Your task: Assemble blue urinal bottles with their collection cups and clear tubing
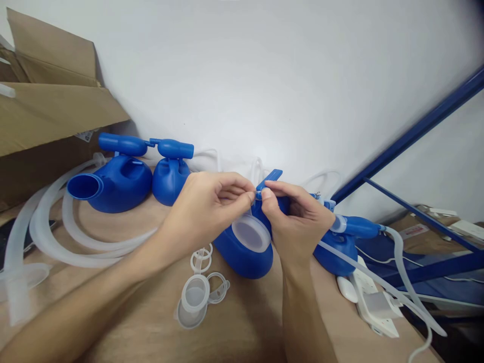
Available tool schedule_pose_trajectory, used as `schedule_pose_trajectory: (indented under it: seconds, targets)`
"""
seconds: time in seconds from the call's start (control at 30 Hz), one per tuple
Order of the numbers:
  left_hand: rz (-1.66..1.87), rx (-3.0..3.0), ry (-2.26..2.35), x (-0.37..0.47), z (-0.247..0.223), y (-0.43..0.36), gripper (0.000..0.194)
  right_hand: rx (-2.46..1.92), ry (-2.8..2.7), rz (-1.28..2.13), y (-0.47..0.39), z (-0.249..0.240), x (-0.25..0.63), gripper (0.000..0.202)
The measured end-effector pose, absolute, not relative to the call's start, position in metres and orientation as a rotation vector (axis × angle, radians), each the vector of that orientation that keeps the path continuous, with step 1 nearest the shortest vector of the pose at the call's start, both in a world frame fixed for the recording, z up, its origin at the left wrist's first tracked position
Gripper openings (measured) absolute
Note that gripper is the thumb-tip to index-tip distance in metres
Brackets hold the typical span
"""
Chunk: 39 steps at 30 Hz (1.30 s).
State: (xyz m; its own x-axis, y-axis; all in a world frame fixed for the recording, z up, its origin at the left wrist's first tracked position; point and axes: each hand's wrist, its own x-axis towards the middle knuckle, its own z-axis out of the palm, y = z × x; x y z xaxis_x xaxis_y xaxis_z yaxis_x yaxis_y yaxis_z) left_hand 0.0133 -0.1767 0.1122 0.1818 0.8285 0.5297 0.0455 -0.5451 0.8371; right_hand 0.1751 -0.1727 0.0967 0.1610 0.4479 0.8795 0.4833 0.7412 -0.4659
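Observation:
A blue plastic urinal bottle (244,262) stands on the table in front of me, with a translucent white cap (252,233) over its mouth. Above the cap, the fingertips of my left hand (223,196) and my right hand (298,209) meet in a pinch. A small clear piece, seemingly the cap's strap, shows between them, partly hidden by the fingers. Beside my right fingertips a flat blue tab (274,175) sticks up behind the bottle. Several loose translucent caps with ring straps (195,293) lie below my left hand.
Two blue bottles (121,184) stand at left beside coiled translucent tubing (49,242) and an open cardboard box (56,116). At right are another blue bottle (336,254) with a tube, a white power strip (374,307) and a blue metal frame (412,136). A white wall (242,75) rises behind.

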Motion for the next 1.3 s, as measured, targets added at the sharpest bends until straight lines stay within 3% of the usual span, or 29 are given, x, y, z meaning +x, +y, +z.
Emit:
schedule_pose_trajectory:
  seconds: [0.27, 0.9, 1.3]
  targets:
    - [1.395, 1.978, 0.868, 0.002, 0.114, -0.175, 0.017, -0.797, -1.443, 0.055, -0.174, 0.097, 0.174, 0.013]
    - [1.332, 1.865, 0.907, 0.003, 0.122, -0.173, 0.012, -0.801, -1.493, 0.335, -0.172, 0.103, 0.181, 0.007]
    - [1.424, 1.703, 0.837, -0.006, 0.120, -0.157, 0.019, -0.733, -1.923, 0.133, -0.159, 0.092, 0.194, 0.046]
